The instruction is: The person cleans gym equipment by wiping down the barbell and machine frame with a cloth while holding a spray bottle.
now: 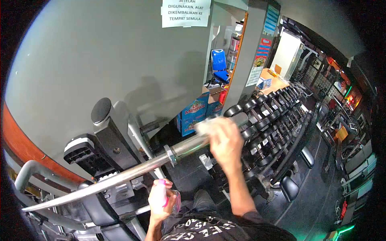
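A long silver barbell (pixel 132 172) runs slantwise across the view, from the lower left to its thick sleeve end near the middle. My right hand (pixel 226 141) is closed around a white cloth (pixel 206 126) at the sleeve, slightly blurred by motion. Whether the cloth is paper or fabric I cannot tell. Below the bar, my left hand (pixel 157 204) grips a spray bottle (pixel 177 200) with a pink and white head. Most of the bottle is hidden by the fingers. A collar ring (pixel 170 156) sits on the bar between the two hands.
Behind the bar at left stands a gym machine with a black pad (pixel 101 111). Rows of dumbbells fill a rack (pixel 292 154) on the right. Blue cartons (pixel 194 116) stand by the grey wall (pixel 100 48). A blue chair (pixel 219 60) shows through the doorway.
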